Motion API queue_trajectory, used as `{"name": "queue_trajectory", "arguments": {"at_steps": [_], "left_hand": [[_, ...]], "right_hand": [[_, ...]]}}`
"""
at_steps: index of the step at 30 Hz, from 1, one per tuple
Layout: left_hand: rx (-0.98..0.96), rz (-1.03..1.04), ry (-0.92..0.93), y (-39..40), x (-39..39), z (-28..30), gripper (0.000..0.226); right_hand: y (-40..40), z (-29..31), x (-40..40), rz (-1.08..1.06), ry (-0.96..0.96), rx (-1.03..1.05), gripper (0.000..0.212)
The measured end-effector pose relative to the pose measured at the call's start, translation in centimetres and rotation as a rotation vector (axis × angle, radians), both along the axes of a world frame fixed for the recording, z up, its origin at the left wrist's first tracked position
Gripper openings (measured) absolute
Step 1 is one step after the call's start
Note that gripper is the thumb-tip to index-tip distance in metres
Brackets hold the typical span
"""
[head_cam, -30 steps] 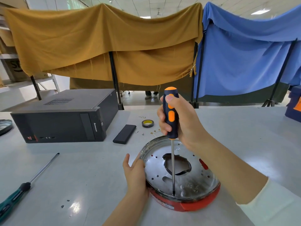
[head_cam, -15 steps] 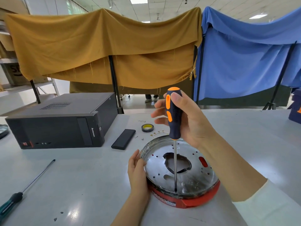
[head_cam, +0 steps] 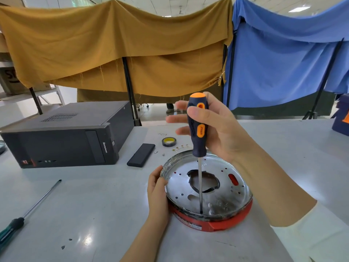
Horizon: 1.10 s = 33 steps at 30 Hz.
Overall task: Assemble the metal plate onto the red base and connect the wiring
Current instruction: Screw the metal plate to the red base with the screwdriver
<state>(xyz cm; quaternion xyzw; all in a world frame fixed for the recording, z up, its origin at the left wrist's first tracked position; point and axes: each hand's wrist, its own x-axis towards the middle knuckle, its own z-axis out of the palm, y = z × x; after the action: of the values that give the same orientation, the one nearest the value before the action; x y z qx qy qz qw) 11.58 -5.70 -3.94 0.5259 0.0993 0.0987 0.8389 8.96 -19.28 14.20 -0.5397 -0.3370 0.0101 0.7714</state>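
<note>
Screwdriver standing upright on metal plate (head_cam: 222, 188), near edge.
Right hand (head_cam: 215, 127) is loosely gripping the screwdriver (head_cam: 198, 129) handle, fingers partly extended; left hand (head_cam: 157, 188) is cupping the plate's left rim over the red base (head_cam: 226, 223).

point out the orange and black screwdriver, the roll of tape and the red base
orange and black screwdriver (head_cam: 198, 133), head view, on the dark middle of its handle
roll of tape (head_cam: 169, 142), head view, on its near black outer wall
red base (head_cam: 222, 224), head view, on its near red side wall, below the plate rim
</note>
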Motion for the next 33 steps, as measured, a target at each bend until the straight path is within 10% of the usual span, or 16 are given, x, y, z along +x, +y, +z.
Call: {"name": "queue_trajectory", "arguments": {"at_steps": [8, 18, 24, 33], "left_hand": [[0.008, -0.007, -0.009, 0.1, -0.09, 0.02, 0.039], [0.031, -0.017, -0.006, 0.16, -0.17, 0.04, 0.04], [0.032, -0.025, -0.003, 0.18, -0.08, 0.01, 0.041], [0.058, -0.034, 0.015, 0.21, -0.3, 0.1, 0.046]], "right_hand": [[0.14, 0.21, -0.17, 0.227, 0.067, -0.042, 0.034], [0.86, 0.11, -0.2, -0.068, -0.004, -0.086, 0.021], [0.2, 0.4, -0.59, 0.226, 0.081, -0.021, 0.041], [0.75, 0.19, -0.07, -0.084, -0.024, -0.01, 0.013]]}}
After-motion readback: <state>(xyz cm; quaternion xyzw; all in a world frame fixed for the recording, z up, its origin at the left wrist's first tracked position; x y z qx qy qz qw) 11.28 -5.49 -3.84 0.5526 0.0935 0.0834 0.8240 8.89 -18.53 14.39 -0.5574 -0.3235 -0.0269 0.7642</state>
